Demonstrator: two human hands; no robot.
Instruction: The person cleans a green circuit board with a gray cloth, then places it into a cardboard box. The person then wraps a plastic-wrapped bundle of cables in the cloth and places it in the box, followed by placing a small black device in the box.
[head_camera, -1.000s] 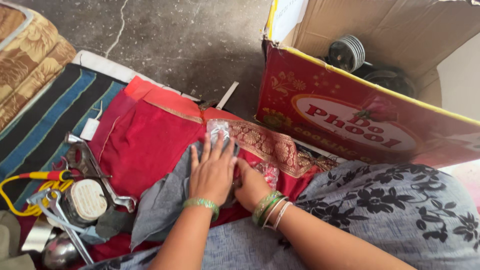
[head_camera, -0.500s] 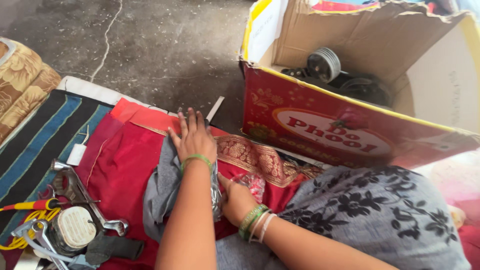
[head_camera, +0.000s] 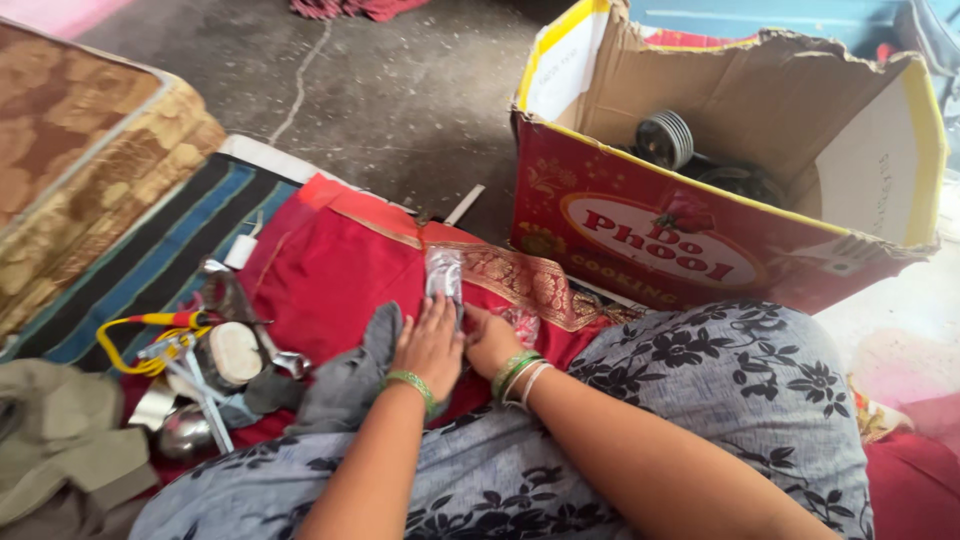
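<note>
My left hand (head_camera: 430, 343) lies flat on a clear plastic bag (head_camera: 443, 274) that rests on a red cloth with a gold border (head_camera: 335, 262). Its fingers are spread and press the bag's near end. My right hand (head_camera: 491, 340) sits just beside it, fingers curled on the same bag next to a small crumpled plastic wrap (head_camera: 522, 322). A grey rag (head_camera: 350, 380) lies under and to the left of my left hand. Both wrists wear green bangles.
A pile of metal tools, a wrench, a red-handled screwdriver and a yellow cable (head_camera: 190, 350) lies at left on a striped mat (head_camera: 150, 260). An open red cardboard box (head_camera: 700, 230) holding dark metal parts stands at the right. A patterned cushion (head_camera: 80, 170) lies far left.
My left hand has pulled back from the far edge of the red cloth to the bag near my lap. The camera has tilted up and back.
</note>
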